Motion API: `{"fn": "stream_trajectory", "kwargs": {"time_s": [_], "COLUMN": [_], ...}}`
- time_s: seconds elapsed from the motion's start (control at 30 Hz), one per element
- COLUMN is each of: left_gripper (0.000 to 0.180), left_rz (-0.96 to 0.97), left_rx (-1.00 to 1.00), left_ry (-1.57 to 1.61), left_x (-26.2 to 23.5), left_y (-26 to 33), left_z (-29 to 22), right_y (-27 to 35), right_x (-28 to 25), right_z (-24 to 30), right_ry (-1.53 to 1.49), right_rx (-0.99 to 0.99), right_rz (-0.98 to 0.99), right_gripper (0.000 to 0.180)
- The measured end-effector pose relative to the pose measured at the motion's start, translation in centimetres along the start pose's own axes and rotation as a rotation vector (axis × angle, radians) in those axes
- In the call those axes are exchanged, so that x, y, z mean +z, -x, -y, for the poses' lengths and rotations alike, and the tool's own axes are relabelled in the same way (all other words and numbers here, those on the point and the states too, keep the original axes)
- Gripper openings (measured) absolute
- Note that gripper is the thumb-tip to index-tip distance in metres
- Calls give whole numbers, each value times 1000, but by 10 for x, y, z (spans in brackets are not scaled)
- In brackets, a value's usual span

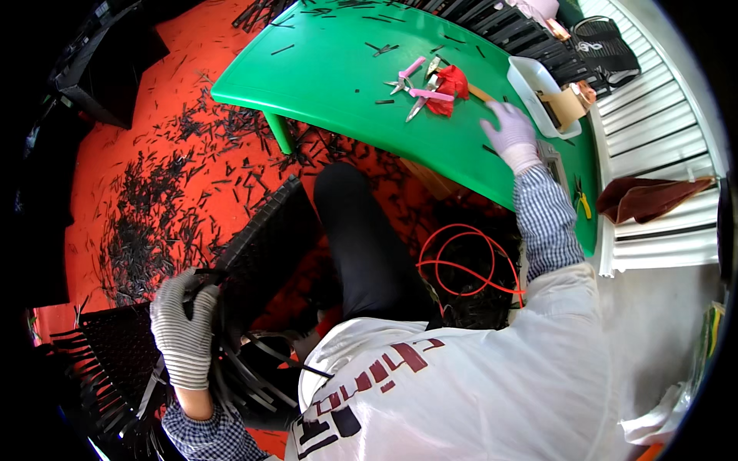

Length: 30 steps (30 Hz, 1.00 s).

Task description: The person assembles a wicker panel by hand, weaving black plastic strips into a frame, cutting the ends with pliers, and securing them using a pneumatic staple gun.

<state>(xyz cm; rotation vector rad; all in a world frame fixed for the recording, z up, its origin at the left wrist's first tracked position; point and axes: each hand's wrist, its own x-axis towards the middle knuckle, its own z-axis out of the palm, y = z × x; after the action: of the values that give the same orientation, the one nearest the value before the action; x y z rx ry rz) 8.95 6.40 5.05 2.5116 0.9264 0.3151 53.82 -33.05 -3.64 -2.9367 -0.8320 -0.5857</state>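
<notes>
My left hand (184,323), in a grey striped knit glove, is curled at the edge of a black woven piece (269,223) with a dark flat strip (209,272) at its fingertips. Several loose strips (250,380) hang beside that wrist. Over the green table (330,73), my right hand (510,132) wears a pale lilac glove. Its fingers are spread, their tips at the end of a wooden handle (480,93). The handle's other end runs under a crumpled red cloth (451,88). Pink-handled pliers (413,69) and another pink-handled tool (429,95) lie beside the cloth.
A clear plastic box (530,84) holds a cardboard piece (565,106). Yellow-handled pliers (585,203) lie at the table's right edge. Black offcuts (146,223) litter the red floor (96,184). A red cord (469,230) loops by my knee (346,200). A white slatted radiator (653,134) borders the right.
</notes>
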Motion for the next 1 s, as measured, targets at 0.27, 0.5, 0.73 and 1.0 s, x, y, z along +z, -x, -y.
{"fn": "stream_trajectory", "kwargs": {"time_s": [0.27,0.5,0.73,1.0], "left_gripper": [33,24,30,27], "left_rz": [-106,-115,-76,-159], "left_rx": [133,1,-31,143], "left_ry": [-104,289,85,373], "left_x": [9,12,16,18], "left_y": [17,6,2,3], "left_z": [10,12,8,18], "right_y": [-130,-142,-1,98], "right_x": [59,52,-107,-89], "right_z": [106,96,178,247], "right_ry": [205,-574,-1572,-1940], "right_rx": [-153,-96,-35,-611], "right_rz": [586,218,639,1776], "right_gripper": [32,39,29,39]}}
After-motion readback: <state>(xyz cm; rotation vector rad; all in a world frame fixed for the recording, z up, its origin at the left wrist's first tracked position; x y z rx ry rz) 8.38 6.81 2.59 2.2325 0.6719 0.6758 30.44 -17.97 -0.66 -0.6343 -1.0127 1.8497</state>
